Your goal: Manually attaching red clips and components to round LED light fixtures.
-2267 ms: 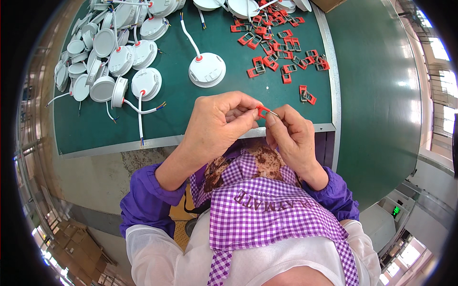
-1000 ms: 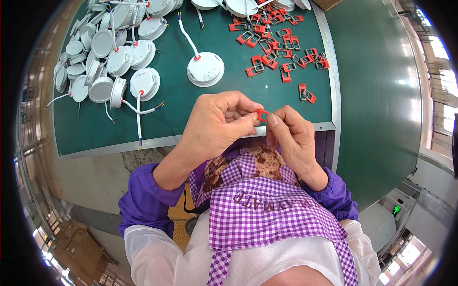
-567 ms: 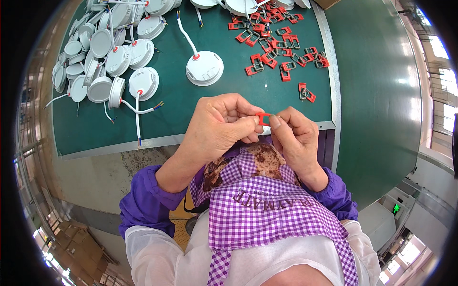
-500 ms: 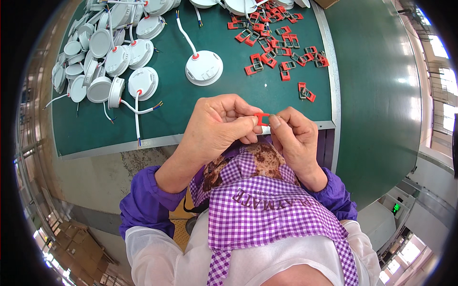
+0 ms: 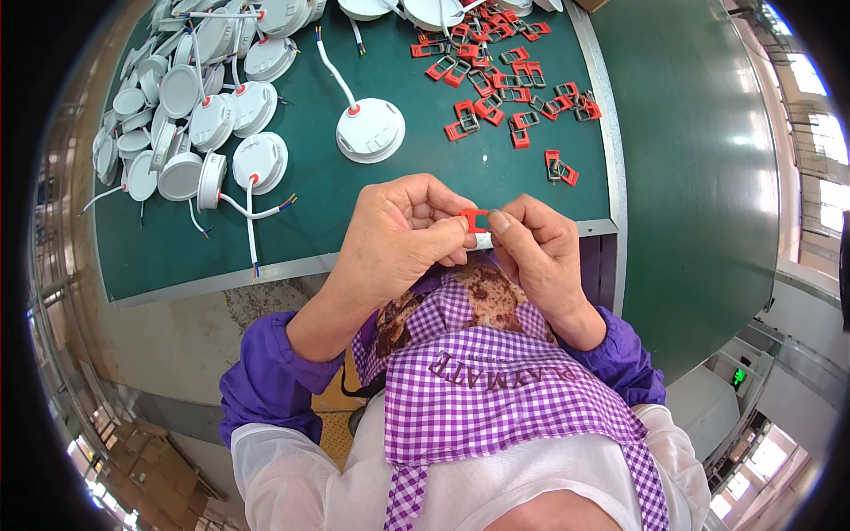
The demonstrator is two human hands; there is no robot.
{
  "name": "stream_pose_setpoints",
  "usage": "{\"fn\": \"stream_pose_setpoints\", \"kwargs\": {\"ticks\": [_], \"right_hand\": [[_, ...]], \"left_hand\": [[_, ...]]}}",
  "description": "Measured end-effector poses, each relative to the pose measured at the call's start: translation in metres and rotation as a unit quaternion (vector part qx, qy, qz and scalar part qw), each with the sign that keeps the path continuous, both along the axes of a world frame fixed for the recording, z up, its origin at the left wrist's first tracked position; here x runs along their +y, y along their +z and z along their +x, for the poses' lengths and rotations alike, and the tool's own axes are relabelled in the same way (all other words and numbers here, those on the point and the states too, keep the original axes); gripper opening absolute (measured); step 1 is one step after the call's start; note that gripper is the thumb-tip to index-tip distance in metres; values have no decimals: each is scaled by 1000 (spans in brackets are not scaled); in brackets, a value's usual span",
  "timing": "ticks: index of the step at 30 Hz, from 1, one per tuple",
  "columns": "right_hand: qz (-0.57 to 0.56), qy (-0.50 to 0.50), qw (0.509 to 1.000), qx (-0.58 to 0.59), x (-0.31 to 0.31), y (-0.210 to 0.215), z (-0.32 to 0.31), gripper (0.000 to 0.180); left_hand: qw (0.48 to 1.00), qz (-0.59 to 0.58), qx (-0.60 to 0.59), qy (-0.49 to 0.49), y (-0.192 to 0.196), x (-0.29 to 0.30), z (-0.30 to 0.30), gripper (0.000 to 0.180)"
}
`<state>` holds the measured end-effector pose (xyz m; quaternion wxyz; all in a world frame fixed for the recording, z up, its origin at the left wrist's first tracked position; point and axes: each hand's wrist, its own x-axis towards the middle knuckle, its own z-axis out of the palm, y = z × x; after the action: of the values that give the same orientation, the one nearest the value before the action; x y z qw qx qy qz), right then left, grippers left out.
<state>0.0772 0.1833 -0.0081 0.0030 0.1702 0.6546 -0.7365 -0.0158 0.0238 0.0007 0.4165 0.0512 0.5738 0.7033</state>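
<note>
Above my lap, just off the table's near edge, my left hand pinches a small red plastic clip between thumb and fingers. My right hand is closed too, its thumb and forefinger pressed together at the clip's right end. Those fingertips cover whatever metal part may sit there. Beyond my hands lies a single round white lamp with a white cable and a red collar. Nearest my right hand on the table are a couple of red clips with metal springs.
Many white round lamps with loose cables are heaped at the left of the green table. Several red clips lie scattered at the far right. A metal edge strip separates another green surface on the right.
The whole view has shifted a little, with the table things appearing slightly further left. Both hands keep nearly the same grip on the red clip.
</note>
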Motion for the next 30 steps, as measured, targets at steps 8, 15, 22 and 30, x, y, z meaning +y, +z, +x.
{"fn": "stream_pose_setpoints", "kwargs": {"ticks": [8, 15, 22, 30], "right_hand": [[-26, 6, 1000, 1, 1, -5, 1, 22], [-49, 1, 999, 7, 2, -11, 0, 21], [-48, -2, 999, 16, 0, -11, 2, 21], [-19, 34, 999, -15, 4, -4, -1, 23]], "left_hand": [[999, -13, 11, -36, -4, 0, 0, 10], [998, 30, -46, -15, -7, 1, 0, 8], [999, 31, -26, -4, -7, 2, 3, 8], [999, 28, -42, -9, -5, 1, 3, 8]]}}
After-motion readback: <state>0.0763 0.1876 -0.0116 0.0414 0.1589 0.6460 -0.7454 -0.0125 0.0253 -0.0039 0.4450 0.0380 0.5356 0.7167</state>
